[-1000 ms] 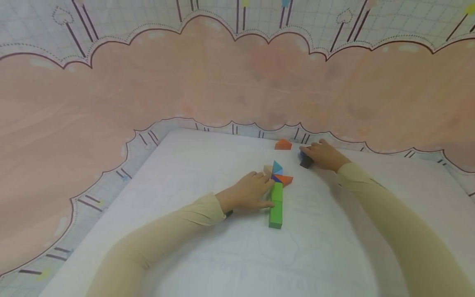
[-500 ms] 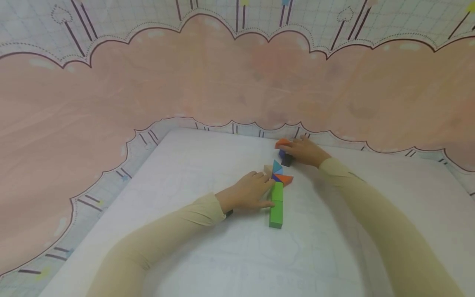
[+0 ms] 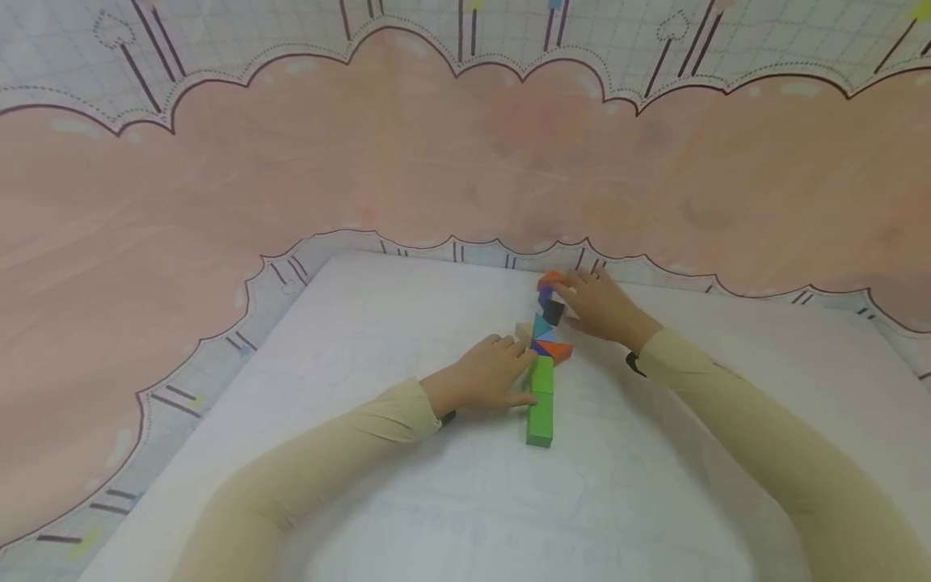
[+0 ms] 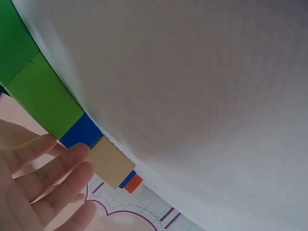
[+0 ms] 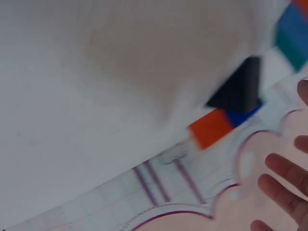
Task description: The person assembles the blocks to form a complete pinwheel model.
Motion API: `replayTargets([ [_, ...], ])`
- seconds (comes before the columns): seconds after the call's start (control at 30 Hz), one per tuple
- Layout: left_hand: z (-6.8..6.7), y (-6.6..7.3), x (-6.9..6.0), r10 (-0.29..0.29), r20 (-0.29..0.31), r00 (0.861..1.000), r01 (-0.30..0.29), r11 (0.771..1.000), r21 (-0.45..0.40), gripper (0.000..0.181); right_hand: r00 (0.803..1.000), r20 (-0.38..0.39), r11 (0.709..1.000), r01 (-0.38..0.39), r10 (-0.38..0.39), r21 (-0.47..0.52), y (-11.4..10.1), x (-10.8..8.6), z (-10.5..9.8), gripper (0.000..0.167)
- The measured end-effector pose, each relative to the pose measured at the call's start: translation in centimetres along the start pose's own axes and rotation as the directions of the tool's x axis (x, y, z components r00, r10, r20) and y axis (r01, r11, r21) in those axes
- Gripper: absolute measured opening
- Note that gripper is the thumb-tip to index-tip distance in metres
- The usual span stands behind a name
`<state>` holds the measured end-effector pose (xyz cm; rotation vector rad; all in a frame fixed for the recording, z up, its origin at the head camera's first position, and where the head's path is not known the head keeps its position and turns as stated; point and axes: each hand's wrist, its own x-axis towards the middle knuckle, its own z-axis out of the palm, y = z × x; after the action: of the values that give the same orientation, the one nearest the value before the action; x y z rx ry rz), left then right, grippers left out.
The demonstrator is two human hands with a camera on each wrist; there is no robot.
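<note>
In the head view my left hand lies beside two green blocks set end to end, its fingers extended and touching their left side. Beyond them, a fan of pieces holds a dark blue triangle, a wooden piece, a teal triangle and an orange triangle. My right hand is at the far group with fingers spread, nearest an orange block, a blue block and a black triangular block. The right wrist view shows those fingers holding nothing; contact with the blocks is unclear.
The white tabletop carries all the blocks. Its far edge runs just behind the far orange block. A pink patterned cloth surrounds the table at the back and left.
My right hand has carried the blue and black blocks leftward, from the right of the far orange block to just in front of it, and let go. My left hand has stayed put.
</note>
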<state>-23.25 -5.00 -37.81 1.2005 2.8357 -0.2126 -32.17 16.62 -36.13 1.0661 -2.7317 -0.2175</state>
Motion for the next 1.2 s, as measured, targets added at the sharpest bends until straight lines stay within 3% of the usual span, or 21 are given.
replayTargets([
  [0.3,-0.6,-0.7,0.4,0.031,-0.011,0.999,-0.030,0.998,0.059,0.068,0.985,-0.111,0.991,0.128,-0.132,-0.044,-4.9,-5.4,-2.8,0.049],
  [0.53,-2.2,-3.9,1.9,0.086,-0.102,0.991,-0.083,0.996,0.036,0.039,0.964,-0.124,0.971,0.239,-0.236,0.005,-7.5,-7.8,-2.5,0.046],
  [0.73,-3.5,-6.9,4.9,0.106,-0.126,0.986,-0.089,0.987,0.131,0.043,0.929,-0.136,0.936,0.352,-0.344,0.033,-8.6,-8.5,-1.6,0.043],
  [0.87,-3.4,-8.1,7.6,0.114,-0.126,0.985,-0.097,0.986,0.134,0.051,0.920,-0.137,0.927,0.374,-0.368,0.018,-8.8,-8.5,-1.5,0.045],
  [1.03,-2.5,-8.6,10.5,0.209,-0.153,0.966,-0.177,0.965,0.195,0.046,0.920,-0.132,0.927,0.374,-0.368,0.020,-8.9,-8.5,-1.7,0.043],
  [1.2,-2.2,-8.2,12.4,0.291,-0.126,0.948,-0.250,0.930,0.268,0.044,0.921,-0.133,0.929,0.371,-0.365,0.020,-8.8,-8.6,-1.9,0.043],
])
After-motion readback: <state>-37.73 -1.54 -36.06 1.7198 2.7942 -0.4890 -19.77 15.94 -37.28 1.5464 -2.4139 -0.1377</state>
